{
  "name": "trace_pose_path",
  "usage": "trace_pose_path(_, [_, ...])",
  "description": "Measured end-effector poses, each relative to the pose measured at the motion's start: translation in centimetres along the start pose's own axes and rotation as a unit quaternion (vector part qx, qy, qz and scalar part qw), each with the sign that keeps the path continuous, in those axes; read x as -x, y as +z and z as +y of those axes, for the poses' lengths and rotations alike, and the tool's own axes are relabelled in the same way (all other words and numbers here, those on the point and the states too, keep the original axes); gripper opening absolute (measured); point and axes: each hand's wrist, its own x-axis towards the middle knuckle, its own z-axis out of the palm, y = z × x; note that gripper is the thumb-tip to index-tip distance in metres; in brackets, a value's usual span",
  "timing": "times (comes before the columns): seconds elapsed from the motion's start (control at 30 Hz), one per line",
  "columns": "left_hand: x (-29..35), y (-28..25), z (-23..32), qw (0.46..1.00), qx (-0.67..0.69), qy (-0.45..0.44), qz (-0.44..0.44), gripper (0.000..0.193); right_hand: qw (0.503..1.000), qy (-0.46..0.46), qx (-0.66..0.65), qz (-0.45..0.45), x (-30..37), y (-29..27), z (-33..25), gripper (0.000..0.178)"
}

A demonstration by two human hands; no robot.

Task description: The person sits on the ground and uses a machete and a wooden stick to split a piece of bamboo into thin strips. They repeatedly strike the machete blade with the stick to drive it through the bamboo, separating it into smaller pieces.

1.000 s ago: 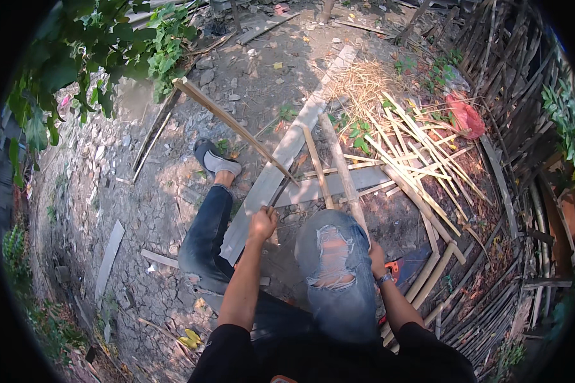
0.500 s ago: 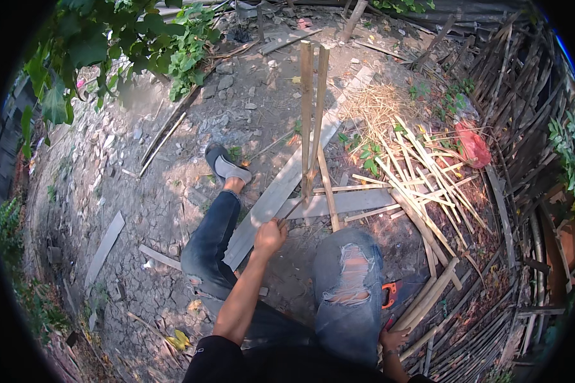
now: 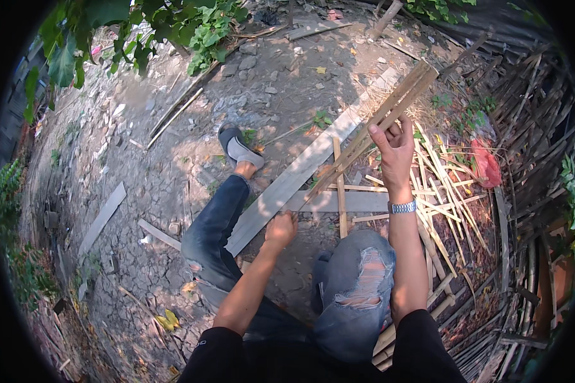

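Where the ground (image 3: 166,198) spreads: cracked grey earth strewn with stones, sunlit in patches
Stick heap (image 3: 536,121): dark thin poles banked along the ground's right edge
Jeans (image 3: 348,300): blue and torn at the knees, one leg stretched forward on the left, the other bent with its knee raised
Long plank (image 3: 287,190): grey, flat on the ground, slanting from just beside the stretched leg toward the ground's far edge
Split wood (image 3: 351,153): two brown lengths side by side with a narrow gap, held up at a slant, far end to the upper right, near end over the long plank's right edge; I cannot tell whether that end touches anything
Pale strips (image 3: 442,191): a loose criss-crossed pile toward the ground's right edge, well apart from the long plank
Grey board (image 3: 364,203): flat, its left end at the long plank's right edge
Lath (image 3: 340,204): pale and narrow, lying across the grey board
Right hand (image 3: 396,150): clamped on the split wood, thumb on the left side, fingers round the other
Red bag (image 3: 486,164): crumpled, at the far right corner of the pale strips
Left hand (image 3: 281,230): a fist, fingers curled round a slim dark tool (image 3: 301,205) that points at the split wood's near end
Watch (image 3: 402,207): metal band, on the right wrist
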Motion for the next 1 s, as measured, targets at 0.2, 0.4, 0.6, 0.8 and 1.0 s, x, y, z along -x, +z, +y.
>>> trace_pose_path(0.2, [-1.1, -0.4, -3.4, 0.997, 0.066, 0.038, -0.013, 0.036, 0.998, 0.031, -0.042, -0.027, -1.2, 1.3, 1.7, 0.038])
trace_pose_path(0.4, [-1.3, -2.8, -3.1, 0.986, 0.15, -0.027, -0.067, 0.026, 0.993, 0.064, -0.095, -0.016, -1.5, 1.1, 2.1, 0.036])
trace_pose_path(0.6, [-3.0, 0.6, -6.2, 0.921, 0.308, -0.151, -0.185, 0.027, 0.99, 0.069, -0.126, -0.004, -1.2, -0.1, 1.4, 0.031])
trace_pose_path(0.8, [-1.2, 4.4, -5.5, 0.998, -0.002, 0.032, 0.048, 0.03, 0.995, 0.065, -0.07, 0.023, -0.1, -2.6, 1.5, 0.035])
trace_pose_path(1.0, [-0.8, 4.5, -5.2, 0.998, -0.062, -0.014, -0.028, 0.023, 0.999, 0.023, -0.045, 0.002, 2.3, -2.6, 1.0, 0.037])
